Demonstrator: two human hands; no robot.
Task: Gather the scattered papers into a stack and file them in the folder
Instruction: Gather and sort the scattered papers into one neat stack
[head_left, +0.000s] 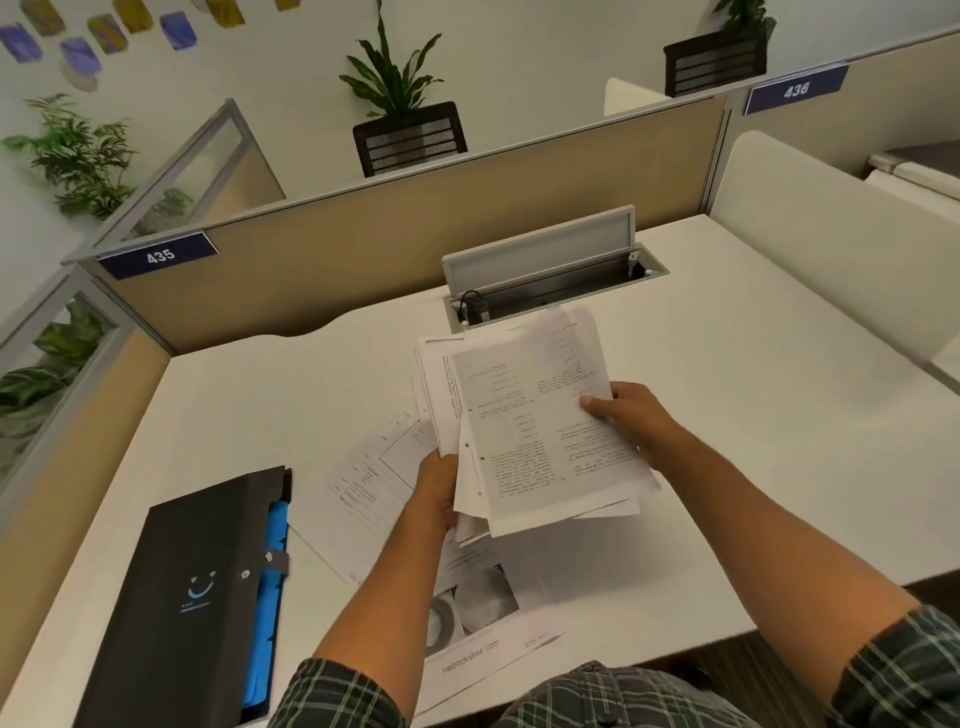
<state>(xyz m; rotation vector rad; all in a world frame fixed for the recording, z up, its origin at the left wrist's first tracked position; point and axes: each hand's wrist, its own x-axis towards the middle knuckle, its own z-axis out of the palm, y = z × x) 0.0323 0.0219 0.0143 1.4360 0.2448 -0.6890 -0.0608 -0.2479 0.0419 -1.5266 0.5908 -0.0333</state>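
A loose bundle of printed papers hangs above the white desk, its sheets fanned and uneven. My left hand grips the bundle's lower left edge. My right hand pinches the right side, thumb on the top sheet. Under my arms, two more sheets lie flat on the desk: a form with a table and a page with grey pictures. The black expanding folder lies closed at the front left, blue dividers showing along its right edge.
An open cable hatch with a raised grey lid sits at the back of the desk. Tan partition panels wall off the back and left. A white divider stands on the right.
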